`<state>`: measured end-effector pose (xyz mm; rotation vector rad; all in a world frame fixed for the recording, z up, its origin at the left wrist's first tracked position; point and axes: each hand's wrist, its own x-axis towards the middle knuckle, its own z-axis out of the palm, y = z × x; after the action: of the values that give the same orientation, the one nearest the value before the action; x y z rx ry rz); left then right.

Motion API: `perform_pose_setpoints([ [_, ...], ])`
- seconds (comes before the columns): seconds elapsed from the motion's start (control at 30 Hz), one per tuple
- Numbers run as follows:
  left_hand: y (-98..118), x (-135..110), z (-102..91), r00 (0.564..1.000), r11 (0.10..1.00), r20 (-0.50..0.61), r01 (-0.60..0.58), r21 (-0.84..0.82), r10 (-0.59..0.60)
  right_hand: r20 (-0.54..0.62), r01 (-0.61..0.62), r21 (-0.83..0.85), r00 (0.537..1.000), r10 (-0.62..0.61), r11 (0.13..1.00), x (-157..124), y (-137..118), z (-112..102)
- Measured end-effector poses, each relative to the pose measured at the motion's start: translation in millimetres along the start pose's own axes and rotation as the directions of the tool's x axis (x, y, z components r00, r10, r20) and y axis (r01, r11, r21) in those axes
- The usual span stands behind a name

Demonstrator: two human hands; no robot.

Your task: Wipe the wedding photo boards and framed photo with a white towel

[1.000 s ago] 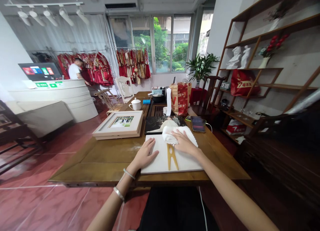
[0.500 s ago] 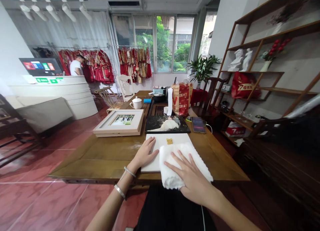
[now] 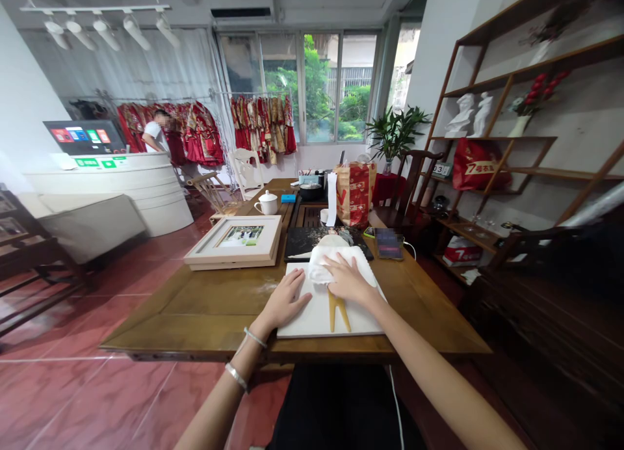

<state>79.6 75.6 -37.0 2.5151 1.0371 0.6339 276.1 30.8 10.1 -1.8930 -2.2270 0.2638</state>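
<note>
A white board (image 3: pixel 299 323) lies flat at the table's near edge. My left hand (image 3: pixel 285 300) rests on its left side, fingers stretched out and thumb apart, holding nothing. My right hand (image 3: pixel 348 279) presses on a folded white towel (image 3: pixel 358 253) with fingers spread and partly sunk in the cloth. The towel covers the far part of the board and overlaps a dark picture panel (image 3: pixel 297 242) behind it. Below my right hand shows a mustard-yellow shape (image 3: pixel 336 310) with two leg-like prongs on the board; its upper part is hidden.
Framed pictures (image 3: pixel 234 235) lie on the wooden table (image 3: pixel 195 307) at left. A white lidded mug (image 3: pixel 267 203), a red-and-tan paper bag (image 3: pixel 355 193) and a phone (image 3: pixel 389 243) with a cable stand or lie farther back. A person (image 3: pixel 156 134) is behind the counter.
My right hand and the towel have slid away from me across the board, uncovering the yellow prongs and covering the shape's top. My left hand stays in place.
</note>
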Motion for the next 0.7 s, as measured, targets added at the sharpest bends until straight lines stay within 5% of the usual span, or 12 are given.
perform_pose_setpoints([
  [0.23,-7.9,0.9,6.1,0.998,0.999,-0.061,-0.028,-0.026,0.027,-0.035,0.133,-0.07,0.99,-0.136,0.989,-78.4,-27.3,15.5],
  [0.4,-12.2,2.1,8.0,0.996,0.997,-0.076,-0.039,-0.065,0.034,0.067,0.189,-0.041,0.98,-0.186,0.981,-128.5,-44.9,11.0],
  [0.5,-14.1,2.5,5.9,0.999,0.995,-0.046,-0.01,-0.103,0.006,0.058,0.153,-0.004,0.987,-0.153,0.988,-118.7,-43.7,9.8],
  [0.7,-20.3,2.5,3.8,0.999,0.981,-0.033,0.0,-0.196,-0.007,0.005,-0.005,-0.035,1.0,0.005,0.999,-45.4,-35.1,6.1],
])
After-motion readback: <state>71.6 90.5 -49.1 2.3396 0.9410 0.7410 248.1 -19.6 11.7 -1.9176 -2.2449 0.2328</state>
